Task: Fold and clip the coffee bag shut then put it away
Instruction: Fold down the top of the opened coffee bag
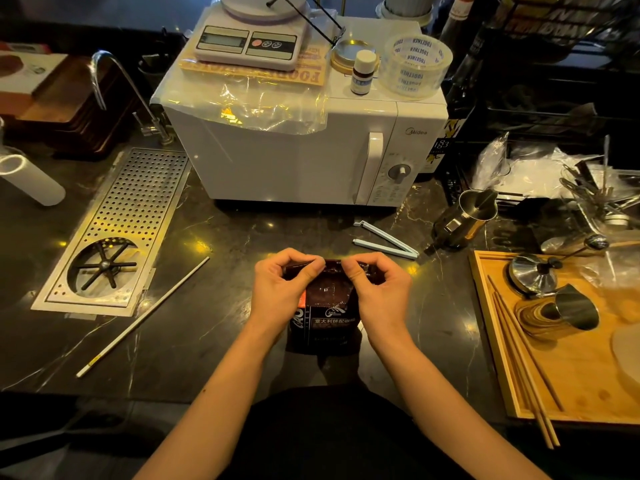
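A dark coffee bag with white print stands on the black marble counter, near its front edge. My left hand pinches the bag's top edge on the left side. My right hand pinches the same edge on the right, and the top is bent over between them. A pale blue bag clip lies spread in a V on the counter just beyond my right hand, untouched.
A white microwave stands behind, with a scale and tape roll on top. A perforated steel drip tray sits at left, and a long white stick lies beside it. At right are a wooden tray with metal jugs and chopsticks, and a steel pitcher.
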A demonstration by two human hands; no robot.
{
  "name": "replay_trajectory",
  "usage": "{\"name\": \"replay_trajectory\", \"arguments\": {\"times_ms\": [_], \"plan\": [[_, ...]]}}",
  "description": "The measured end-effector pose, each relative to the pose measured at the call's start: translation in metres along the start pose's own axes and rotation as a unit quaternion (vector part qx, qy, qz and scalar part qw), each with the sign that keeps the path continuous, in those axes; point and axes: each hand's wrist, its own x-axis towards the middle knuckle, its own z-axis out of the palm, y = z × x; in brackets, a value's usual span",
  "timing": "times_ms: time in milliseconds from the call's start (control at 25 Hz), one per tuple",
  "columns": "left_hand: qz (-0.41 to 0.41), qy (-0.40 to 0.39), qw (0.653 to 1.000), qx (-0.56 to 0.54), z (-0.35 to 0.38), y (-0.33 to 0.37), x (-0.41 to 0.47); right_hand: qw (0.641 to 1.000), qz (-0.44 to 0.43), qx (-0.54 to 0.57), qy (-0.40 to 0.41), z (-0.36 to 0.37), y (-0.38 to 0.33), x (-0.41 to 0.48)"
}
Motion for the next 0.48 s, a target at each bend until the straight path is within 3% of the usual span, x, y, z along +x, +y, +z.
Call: {"name": "replay_trajectory", "arguments": {"times_ms": [200, 360, 480], "plan": [[-0.014, -0.04, 0.999, -0.016, -0.005, 0.002, 0.001, 0.998, 0.036, 0.048, 0.004, -0.006, 0.002, 0.006], [-0.039, -0.09, 0.995, -0.032, -0.012, 0.007, 0.002, 0.999, 0.027, 0.03, -0.033, -0.012, 0.002, 0.01], [-0.034, -0.094, 0.995, -0.012, -0.014, 0.006, 0.002, 0.999, 0.027, 0.019, -0.016, -0.013, 0.003, 0.011]]}}
